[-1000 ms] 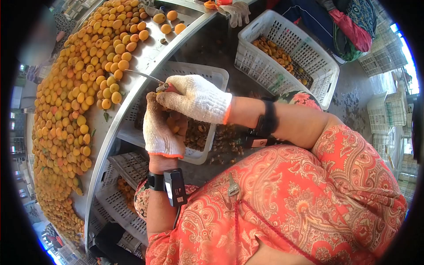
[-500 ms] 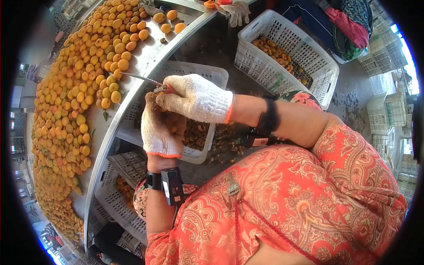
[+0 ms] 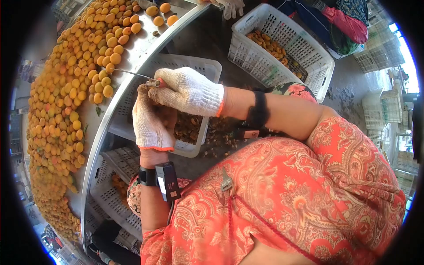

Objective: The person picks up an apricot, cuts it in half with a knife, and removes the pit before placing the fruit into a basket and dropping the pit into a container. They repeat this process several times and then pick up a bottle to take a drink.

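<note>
Both hands wear white knitted gloves, browned at the fingers, and meet above a white crate [image 3: 199,140] of dark fruit pieces. My right hand [image 3: 187,90] is closed on a small knife [image 3: 134,74] with a red handle, its thin blade pointing left over the metal table edge. Just below and left, my left hand [image 3: 152,121] has its fingers curled up against the right fingertips. Whatever lies between its fingers is hidden. Many orange-yellow apricots [image 3: 66,101] are heaped on the metal table [image 3: 106,106] at the left.
A second white crate [image 3: 282,44] with halved orange fruit stands at the upper right, beside another person's pink sleeve [image 3: 346,24]. Another crate [image 3: 106,190] sits under the table at the lower left. A loose glove [image 3: 232,8] hangs at the top table edge.
The view has shifted slightly, so the table, crates and hands appear further left and a little higher. Both hands stay together, with the knife still in my right hand.
</note>
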`<state>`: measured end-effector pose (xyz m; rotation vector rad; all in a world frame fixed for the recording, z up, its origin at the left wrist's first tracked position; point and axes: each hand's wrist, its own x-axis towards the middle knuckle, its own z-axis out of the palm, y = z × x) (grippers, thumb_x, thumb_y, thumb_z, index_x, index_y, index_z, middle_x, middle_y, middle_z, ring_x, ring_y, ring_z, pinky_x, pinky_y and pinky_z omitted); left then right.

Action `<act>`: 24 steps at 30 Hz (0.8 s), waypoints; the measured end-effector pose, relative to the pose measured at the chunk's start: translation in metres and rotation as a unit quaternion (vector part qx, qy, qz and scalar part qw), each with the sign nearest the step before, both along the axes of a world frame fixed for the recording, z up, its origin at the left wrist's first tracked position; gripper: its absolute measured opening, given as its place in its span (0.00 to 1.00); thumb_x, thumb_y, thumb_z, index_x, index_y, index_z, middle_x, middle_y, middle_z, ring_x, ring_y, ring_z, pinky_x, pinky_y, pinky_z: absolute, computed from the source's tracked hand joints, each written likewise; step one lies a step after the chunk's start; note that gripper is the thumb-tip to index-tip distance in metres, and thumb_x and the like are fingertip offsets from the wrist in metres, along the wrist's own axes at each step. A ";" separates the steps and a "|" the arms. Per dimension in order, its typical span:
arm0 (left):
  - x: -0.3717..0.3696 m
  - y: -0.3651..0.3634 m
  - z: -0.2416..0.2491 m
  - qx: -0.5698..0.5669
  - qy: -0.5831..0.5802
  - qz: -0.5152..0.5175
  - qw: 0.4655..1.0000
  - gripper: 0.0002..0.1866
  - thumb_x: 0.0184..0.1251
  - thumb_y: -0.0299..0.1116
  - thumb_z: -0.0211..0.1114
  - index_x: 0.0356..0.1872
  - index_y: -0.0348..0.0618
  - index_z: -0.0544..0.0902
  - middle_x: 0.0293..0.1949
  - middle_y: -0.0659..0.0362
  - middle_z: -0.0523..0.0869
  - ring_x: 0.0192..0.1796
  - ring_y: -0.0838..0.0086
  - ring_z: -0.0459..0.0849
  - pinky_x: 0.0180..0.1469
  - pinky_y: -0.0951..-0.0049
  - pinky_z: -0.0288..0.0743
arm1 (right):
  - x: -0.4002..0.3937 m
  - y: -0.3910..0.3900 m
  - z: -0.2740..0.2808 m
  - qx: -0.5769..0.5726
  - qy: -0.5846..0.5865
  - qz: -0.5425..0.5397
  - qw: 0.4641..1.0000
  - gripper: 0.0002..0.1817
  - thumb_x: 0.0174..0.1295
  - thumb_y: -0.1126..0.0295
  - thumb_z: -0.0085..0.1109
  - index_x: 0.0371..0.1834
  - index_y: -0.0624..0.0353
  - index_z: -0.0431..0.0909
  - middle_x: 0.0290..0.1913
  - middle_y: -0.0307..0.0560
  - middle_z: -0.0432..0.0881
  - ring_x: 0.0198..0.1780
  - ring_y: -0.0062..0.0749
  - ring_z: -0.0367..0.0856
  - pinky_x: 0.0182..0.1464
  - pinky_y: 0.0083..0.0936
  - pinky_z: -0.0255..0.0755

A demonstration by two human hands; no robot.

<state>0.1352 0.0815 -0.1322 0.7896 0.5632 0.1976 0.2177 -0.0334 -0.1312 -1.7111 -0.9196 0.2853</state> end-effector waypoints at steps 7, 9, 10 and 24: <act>-0.005 0.013 -0.005 -0.052 0.078 -0.011 0.996 0.17 0.77 0.51 0.58 0.52 0.49 0.81 0.46 0.64 0.86 0.46 0.75 0.87 0.47 0.74 0.82 | -0.009 0.002 -0.006 0.006 -0.059 0.017 0.998 0.15 0.70 0.59 0.61 0.36 0.60 0.76 0.30 0.56 0.82 0.36 0.45 0.85 0.39 0.36 0.76; -0.006 0.019 -0.014 -0.074 0.083 -0.011 0.994 0.17 0.76 0.51 0.59 0.50 0.49 0.82 0.45 0.65 0.87 0.43 0.76 0.87 0.43 0.76 0.82 | -0.008 0.004 -0.006 0.002 -0.055 0.007 0.998 0.16 0.68 0.56 0.62 0.37 0.60 0.76 0.30 0.60 0.83 0.37 0.55 0.85 0.39 0.39 0.77; -0.008 0.024 -0.021 -0.061 0.052 -0.041 0.996 0.17 0.76 0.51 0.59 0.49 0.49 0.82 0.42 0.65 0.87 0.38 0.78 0.87 0.38 0.79 0.81 | -0.008 0.005 -0.005 0.015 0.042 0.009 0.999 0.15 0.68 0.58 0.61 0.39 0.60 0.78 0.32 0.57 0.84 0.38 0.47 0.86 0.41 0.36 0.77; -0.015 0.023 0.011 -0.005 -0.101 -0.079 0.992 0.19 0.67 0.26 0.62 0.59 0.37 0.79 0.46 0.59 0.84 0.37 0.78 0.82 0.34 0.82 0.76 | -0.002 0.005 0.000 0.050 0.151 0.035 0.987 0.14 0.74 0.61 0.59 0.47 0.62 0.81 0.40 0.36 0.83 0.42 0.17 0.77 0.46 0.22 0.74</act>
